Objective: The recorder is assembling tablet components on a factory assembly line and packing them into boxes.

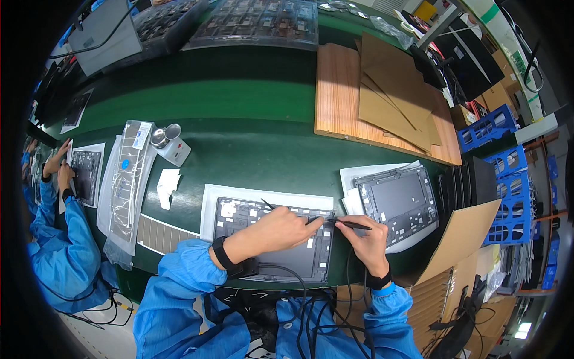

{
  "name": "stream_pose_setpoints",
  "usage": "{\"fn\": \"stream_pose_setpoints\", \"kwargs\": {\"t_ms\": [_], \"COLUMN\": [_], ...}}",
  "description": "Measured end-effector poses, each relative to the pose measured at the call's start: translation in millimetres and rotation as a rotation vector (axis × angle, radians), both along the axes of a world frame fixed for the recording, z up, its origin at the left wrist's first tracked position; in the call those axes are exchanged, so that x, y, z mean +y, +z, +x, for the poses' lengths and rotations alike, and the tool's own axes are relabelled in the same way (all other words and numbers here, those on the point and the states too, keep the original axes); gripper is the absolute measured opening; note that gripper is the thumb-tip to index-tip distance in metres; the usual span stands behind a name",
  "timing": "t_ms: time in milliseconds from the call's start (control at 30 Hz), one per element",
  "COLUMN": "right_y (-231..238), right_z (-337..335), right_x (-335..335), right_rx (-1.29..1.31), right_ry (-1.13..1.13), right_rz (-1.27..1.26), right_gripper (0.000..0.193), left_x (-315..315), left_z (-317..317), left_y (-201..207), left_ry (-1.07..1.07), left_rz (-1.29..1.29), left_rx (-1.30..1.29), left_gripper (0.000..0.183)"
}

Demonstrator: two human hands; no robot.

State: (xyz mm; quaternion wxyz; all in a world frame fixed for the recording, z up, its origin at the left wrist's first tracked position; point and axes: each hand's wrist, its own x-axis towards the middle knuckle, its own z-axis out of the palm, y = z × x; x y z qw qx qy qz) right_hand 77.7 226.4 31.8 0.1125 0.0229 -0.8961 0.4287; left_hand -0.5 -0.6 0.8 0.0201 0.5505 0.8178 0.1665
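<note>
Single head-height fisheye view from above, downward and near, over the green bench (251, 143).

Near the green bench's (251, 158) front edge, the left hand (276, 230) is above a dark-grey rectangular panel (306, 253). The right hand (369, 243) holds a slim black tool (357, 225).

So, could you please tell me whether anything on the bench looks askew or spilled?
Only mildly: the cardboard sheets lie at differing angles on the wooden board, not squared up. I see no spill.
</note>
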Motion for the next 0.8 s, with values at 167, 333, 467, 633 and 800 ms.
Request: {"fn": "stream_pose_setpoints", "kwargs": {"t_ms": [167, 333, 467, 633, 800], "right_y": [1.8, 2.6, 3.1, 4.1, 3.8], "right_z": [-0.3, -0.3, 0.0, 0.2, 0.0], "right_x": [0.1, -0.4, -0.5, -0.7, -1.7], "right_rx": [-0.021, -0.037, -0.048, -0.040, -0.030], "right_ry": [-0.001, -0.008, -0.014, -0.022, -0.024], "right_rz": [-0.008, -0.020, -0.036, -0.033, -0.025], "right_gripper": [0.016, 0.017, 0.018, 0.018, 0.017], "left_x": [0.1, 0.1, 0.2, 1.0, 1.2], "left_z": [-0.3, -0.3, -1.0, -0.3, -0.1], "left_y": [-2.3, -0.2, 1.5, 1.2, 0.6], "left_ry": [-0.001, 0.002, -0.016, -0.003, 0.005], "left_rz": [0.027, 0.031, 0.018, 0.037, 0.022], "left_rx": [0.002, 0.009, -0.006, 0.006, 0.009], "left_gripper": [0.037, 0.036, 0.042, 0.039, 0.038]}}
